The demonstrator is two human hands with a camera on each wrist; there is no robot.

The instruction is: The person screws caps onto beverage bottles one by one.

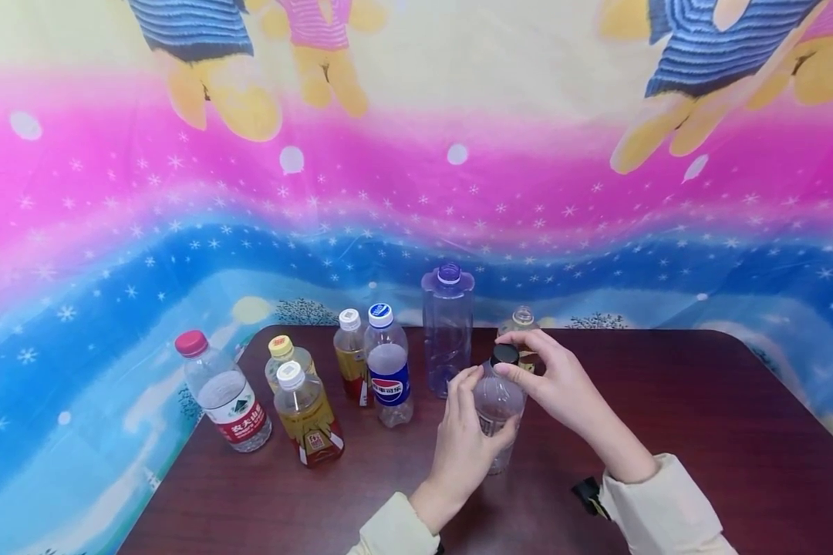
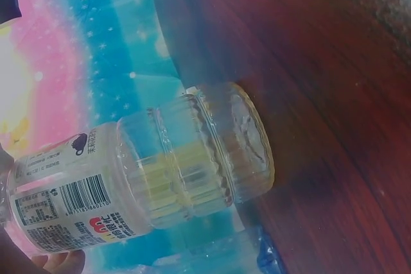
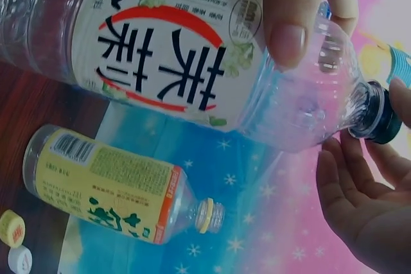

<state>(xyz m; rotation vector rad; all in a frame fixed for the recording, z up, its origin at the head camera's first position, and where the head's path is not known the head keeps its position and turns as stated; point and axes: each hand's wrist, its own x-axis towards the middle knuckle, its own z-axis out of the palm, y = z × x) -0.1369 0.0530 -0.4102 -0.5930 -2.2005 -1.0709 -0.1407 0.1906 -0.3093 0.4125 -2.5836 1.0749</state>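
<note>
My left hand [image 1: 458,439] grips a clear plastic bottle [image 1: 500,405] around its body, holding it upright near the middle of the table. The bottle carries a white jasmine tea label [image 3: 173,46], seen in the right wrist view. On its neck sits a black cap [image 1: 505,354]. My right hand [image 1: 562,378] pinches that cap between thumb and fingers. In the right wrist view the left thumb [image 3: 289,40] lies across the bottle's shoulder. The left wrist view shows the bottle's ribbed lower part [image 2: 192,158]; no drink shows inside.
Left of the hands stand a red-capped water bottle [image 1: 225,397], a Pepsi bottle [image 1: 389,374] and several tea bottles [image 1: 310,420]. A purple uncapped bottle [image 1: 447,331] and an uncapped yellow-labelled bottle [image 3: 109,184] stand behind. Loose yellow [image 3: 13,228] and white caps [image 3: 20,259] lie on the table.
</note>
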